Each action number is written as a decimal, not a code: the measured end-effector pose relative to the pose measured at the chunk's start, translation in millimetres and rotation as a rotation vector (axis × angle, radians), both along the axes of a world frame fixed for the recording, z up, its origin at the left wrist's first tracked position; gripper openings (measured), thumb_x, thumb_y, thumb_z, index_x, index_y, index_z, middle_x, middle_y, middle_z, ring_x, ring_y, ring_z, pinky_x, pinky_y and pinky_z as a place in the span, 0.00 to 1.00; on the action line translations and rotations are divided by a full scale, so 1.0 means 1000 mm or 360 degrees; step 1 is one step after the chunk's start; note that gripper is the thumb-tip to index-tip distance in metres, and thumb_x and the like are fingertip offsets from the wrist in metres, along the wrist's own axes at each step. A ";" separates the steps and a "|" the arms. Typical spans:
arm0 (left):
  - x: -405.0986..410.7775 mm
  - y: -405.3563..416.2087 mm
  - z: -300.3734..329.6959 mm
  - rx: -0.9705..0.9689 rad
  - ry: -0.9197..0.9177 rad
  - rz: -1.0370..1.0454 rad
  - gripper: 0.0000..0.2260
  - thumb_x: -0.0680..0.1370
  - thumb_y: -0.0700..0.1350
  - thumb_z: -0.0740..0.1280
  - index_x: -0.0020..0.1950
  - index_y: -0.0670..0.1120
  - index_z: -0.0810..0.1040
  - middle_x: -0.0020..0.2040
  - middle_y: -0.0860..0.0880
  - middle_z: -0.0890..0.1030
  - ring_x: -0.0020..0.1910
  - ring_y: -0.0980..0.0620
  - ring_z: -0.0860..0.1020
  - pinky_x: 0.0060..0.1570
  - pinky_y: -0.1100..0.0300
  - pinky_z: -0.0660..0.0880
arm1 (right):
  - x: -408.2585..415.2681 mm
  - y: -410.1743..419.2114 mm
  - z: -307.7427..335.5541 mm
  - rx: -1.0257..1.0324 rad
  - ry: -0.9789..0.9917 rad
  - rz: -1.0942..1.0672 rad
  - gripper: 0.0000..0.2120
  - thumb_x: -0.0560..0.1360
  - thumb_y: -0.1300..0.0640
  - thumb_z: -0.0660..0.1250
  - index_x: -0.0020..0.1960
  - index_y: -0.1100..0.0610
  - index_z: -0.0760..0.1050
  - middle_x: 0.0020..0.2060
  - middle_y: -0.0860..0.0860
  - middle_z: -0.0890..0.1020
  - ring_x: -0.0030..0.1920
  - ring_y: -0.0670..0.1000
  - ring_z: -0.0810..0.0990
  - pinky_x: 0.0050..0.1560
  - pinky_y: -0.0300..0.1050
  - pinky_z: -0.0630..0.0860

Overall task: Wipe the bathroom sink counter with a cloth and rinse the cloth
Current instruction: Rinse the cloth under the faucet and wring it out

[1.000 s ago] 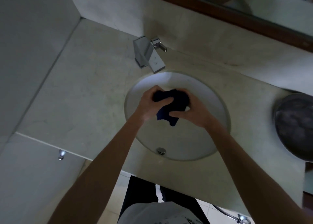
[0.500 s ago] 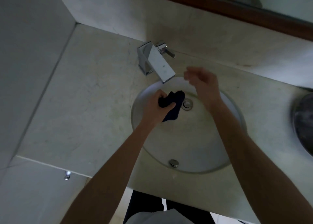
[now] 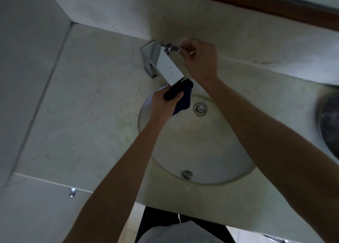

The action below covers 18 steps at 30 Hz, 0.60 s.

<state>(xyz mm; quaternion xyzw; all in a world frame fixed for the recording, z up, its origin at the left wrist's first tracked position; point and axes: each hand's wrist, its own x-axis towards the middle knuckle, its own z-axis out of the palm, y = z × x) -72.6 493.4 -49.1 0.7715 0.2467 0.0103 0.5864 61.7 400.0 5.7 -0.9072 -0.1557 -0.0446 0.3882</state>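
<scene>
Cloth: a dark blue cloth [image 3: 180, 96], bunched up, sits at the far rim of the basin, right under the tap's outlet. Its long axis runs from the far right, near the spout tip, back down toward the person, with a loose tail hanging into the bowl beside the drain.
Left hand: the left hand [image 3: 163, 106] is clenched round the cloth, thumb pressed across the top of the wad, holding it above the bowl.
Right hand: the right hand [image 3: 200, 59] is up at the back of the counter, fingers pinched on the tap lever [image 3: 171, 47]. How firmly it grips is hard to make out.
Hands together or apart: apart, the right one farther back than the left, with the spout between them.
Tap: a flat chrome faucet [image 3: 166, 63], its spout slanting from the back wall down toward the basin, its tip just over the cloth.
Basin: a round white sink [image 3: 201, 151] set into the pale stone counter [image 3: 88, 114]; the drain [image 3: 200, 108] lies just right of the cloth's tail, and the overflow [image 3: 186, 174] is on the near wall.
Right edge: a dark round object [image 3: 330, 125], blurred, rests on the counter well away from the hands.
</scene>
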 end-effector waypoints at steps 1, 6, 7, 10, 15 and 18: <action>0.000 0.000 -0.001 0.0010 0.0017 0.0009 0.13 0.74 0.50 0.73 0.48 0.40 0.82 0.44 0.44 0.86 0.46 0.48 0.83 0.50 0.45 0.81 | 0.001 0.000 -0.003 0.0019 0.0003 -0.0041 0.10 0.75 0.48 0.70 0.50 0.53 0.84 0.40 0.45 0.86 0.37 0.41 0.82 0.40 0.34 0.77; -0.001 0.000 -0.004 -0.0076 0.0054 0.0016 0.10 0.75 0.46 0.72 0.42 0.39 0.79 0.37 0.40 0.82 0.39 0.46 0.81 0.41 0.48 0.77 | -0.020 -0.016 -0.006 0.0281 0.0154 -0.0276 0.13 0.76 0.44 0.70 0.49 0.53 0.82 0.35 0.43 0.82 0.32 0.41 0.79 0.35 0.32 0.73; -0.001 0.001 -0.004 -0.0134 0.0077 -0.0003 0.07 0.76 0.44 0.73 0.42 0.42 0.78 0.38 0.44 0.82 0.40 0.49 0.80 0.43 0.52 0.77 | -0.029 -0.021 -0.012 0.0284 0.0178 -0.0292 0.12 0.78 0.45 0.69 0.47 0.54 0.82 0.34 0.42 0.81 0.32 0.40 0.79 0.36 0.31 0.71; -0.002 0.002 -0.003 -0.0178 0.0050 0.0001 0.05 0.77 0.40 0.72 0.45 0.49 0.78 0.38 0.53 0.81 0.37 0.59 0.79 0.43 0.63 0.76 | -0.060 -0.034 -0.036 0.0198 0.0434 -0.0342 0.11 0.80 0.48 0.65 0.49 0.54 0.81 0.40 0.44 0.82 0.36 0.40 0.78 0.40 0.36 0.75; -0.004 -0.013 -0.003 -0.0253 -0.0031 0.0023 0.08 0.79 0.40 0.68 0.41 0.49 0.76 0.33 0.62 0.82 0.35 0.64 0.80 0.41 0.64 0.78 | -0.081 -0.024 -0.060 0.0493 0.1035 -0.0368 0.13 0.80 0.47 0.65 0.52 0.55 0.83 0.43 0.50 0.86 0.43 0.50 0.85 0.49 0.53 0.83; -0.004 -0.015 -0.006 -0.0331 -0.0077 0.0069 0.06 0.76 0.47 0.71 0.45 0.46 0.78 0.34 0.58 0.82 0.36 0.57 0.82 0.40 0.57 0.79 | -0.081 -0.017 -0.061 0.0736 0.1328 -0.0433 0.12 0.77 0.47 0.71 0.52 0.56 0.83 0.43 0.50 0.87 0.46 0.52 0.86 0.51 0.52 0.83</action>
